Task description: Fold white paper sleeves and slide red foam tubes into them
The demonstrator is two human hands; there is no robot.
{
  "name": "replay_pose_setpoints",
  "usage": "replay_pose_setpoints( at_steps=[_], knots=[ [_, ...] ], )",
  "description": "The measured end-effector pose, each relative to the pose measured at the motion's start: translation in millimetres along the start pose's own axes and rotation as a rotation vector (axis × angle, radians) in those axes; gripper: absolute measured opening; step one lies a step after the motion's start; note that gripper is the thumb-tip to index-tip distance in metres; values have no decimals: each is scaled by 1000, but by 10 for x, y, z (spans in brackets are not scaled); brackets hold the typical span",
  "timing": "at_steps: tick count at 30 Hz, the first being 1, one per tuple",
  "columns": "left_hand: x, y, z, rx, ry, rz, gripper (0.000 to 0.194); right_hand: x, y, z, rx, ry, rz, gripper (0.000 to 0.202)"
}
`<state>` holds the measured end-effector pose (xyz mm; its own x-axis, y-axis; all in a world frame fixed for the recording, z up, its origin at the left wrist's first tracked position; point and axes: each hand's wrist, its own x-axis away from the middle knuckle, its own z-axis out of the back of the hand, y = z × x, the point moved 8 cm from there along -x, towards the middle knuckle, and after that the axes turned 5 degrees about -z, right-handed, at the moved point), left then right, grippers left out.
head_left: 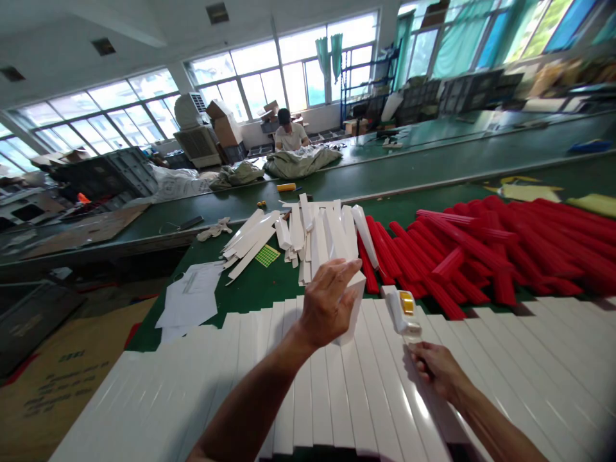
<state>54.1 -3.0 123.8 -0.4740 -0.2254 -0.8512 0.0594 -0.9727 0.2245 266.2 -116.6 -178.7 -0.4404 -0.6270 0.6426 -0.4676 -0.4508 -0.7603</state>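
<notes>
My left hand [328, 303] is closed around the near side of a long white box [357, 307], whose end is raised above the other boxes. Part of that box is hidden behind the fingers. A white tape dispenser with a yellow roll [407, 303] lies on the boxes to the right. My right hand [440, 371] is pinched shut at the dispenser's near end; whatever lies between the fingertips is too small to make out. Under both hands, long white boxes [308, 378] lie side by side in a wide row.
Flat white card pieces [315, 237] lie beyond the boxes, with a pile of red ribbed tubes [447, 256] to the right. Paper sheets [192, 295], a green sticker sheet [267, 255] and a glove [215, 229] are at left. A co-worker [291, 135] sits across the far table.
</notes>
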Motion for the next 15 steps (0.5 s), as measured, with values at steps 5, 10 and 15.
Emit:
replay_pose_setpoints(
  at_steps=[5, 10, 15],
  knots=[
    [-28, 54, -91, -61, -37, 3, 53, 877, -933, -690, -91, -315, 242, 33],
    [-32, 52, -150, -64, -50, 36, 56, 1539, -1835, -1070, 33, -340, 572, 28],
    [-19, 73, -157, -46, -48, 34, 58, 1611, -1958, -1230, 147, -272, 716, 27]
  ],
)
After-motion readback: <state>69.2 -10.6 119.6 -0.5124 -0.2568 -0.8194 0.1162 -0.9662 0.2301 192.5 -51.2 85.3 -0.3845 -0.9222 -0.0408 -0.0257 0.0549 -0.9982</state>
